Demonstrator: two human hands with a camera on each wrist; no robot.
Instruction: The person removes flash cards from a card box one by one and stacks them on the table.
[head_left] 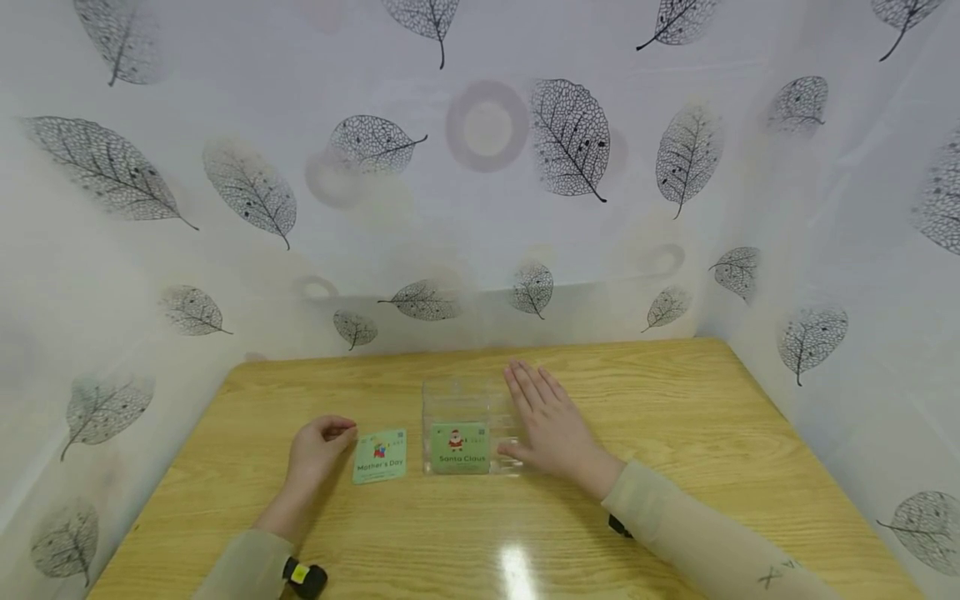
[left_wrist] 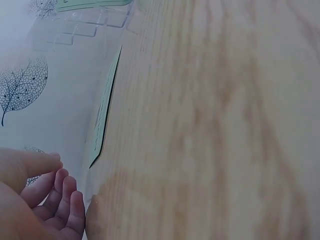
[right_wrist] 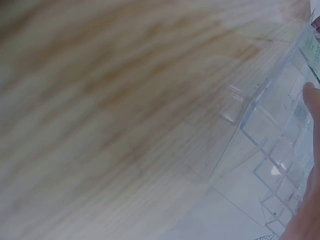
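Observation:
A green card (head_left: 379,456) printed "Mother's Day" lies face up on the table. My left hand (head_left: 318,450) is just off its left edge, with thumb and fingertips drawn together; in the left wrist view a small gap separates the fingertips from the card (left_wrist: 106,112). To its right stands a clear plastic box (head_left: 457,398) with stepped compartments, also seen in the right wrist view as a transparent box (right_wrist: 260,137). A green "Santa Claus" card (head_left: 460,448) sits in its front left part. My right hand (head_left: 551,429) rests along the box's right side, fingers extended.
The wooden table (head_left: 450,533) reaches back to a white leaf-print curtain (head_left: 480,233), which also hangs along both sides. Dark wrist devices show at the left cuff (head_left: 305,577) and under the right cuff (head_left: 619,526).

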